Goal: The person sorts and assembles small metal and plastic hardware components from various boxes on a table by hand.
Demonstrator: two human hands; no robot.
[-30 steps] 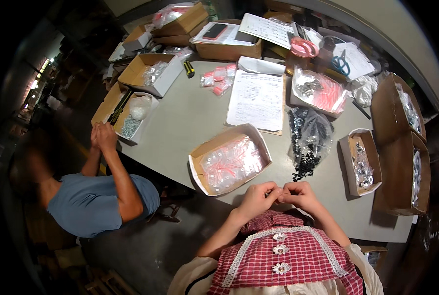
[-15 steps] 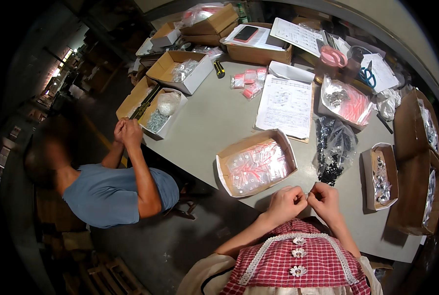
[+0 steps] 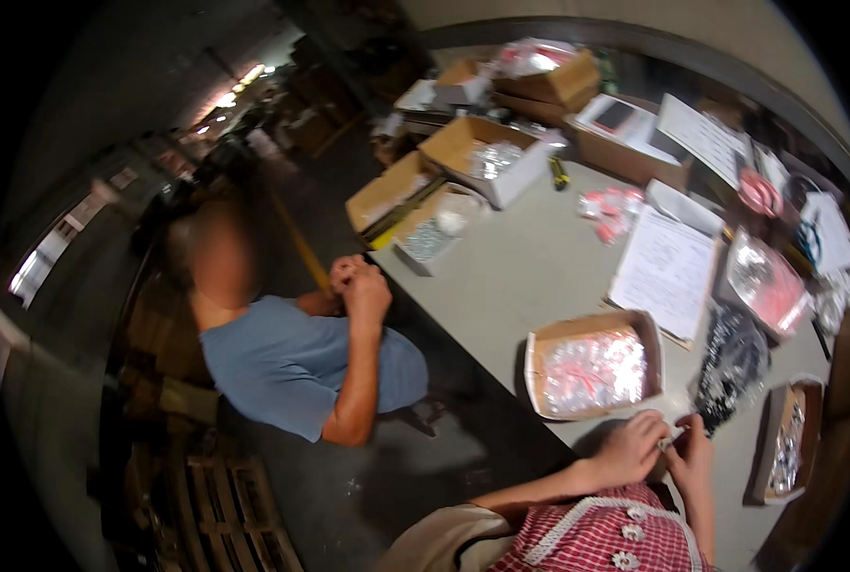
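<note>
both hands, left hand [image 3: 628, 448] & right hand [image 3: 694, 459], grip pinched on a small pale metal piece [image 3: 674, 439] at the grey desk [image 3: 530, 276] edge. mid-assembly, prob; next needs fine finger alignment. shallow cardboard tray of clear packets [image 3: 592, 367] just beyond grip.

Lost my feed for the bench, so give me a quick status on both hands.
Left hand and right hand together at table edge, pinching a small pale piece. Open carton of clear packets just beyond. Nothing between.
</note>
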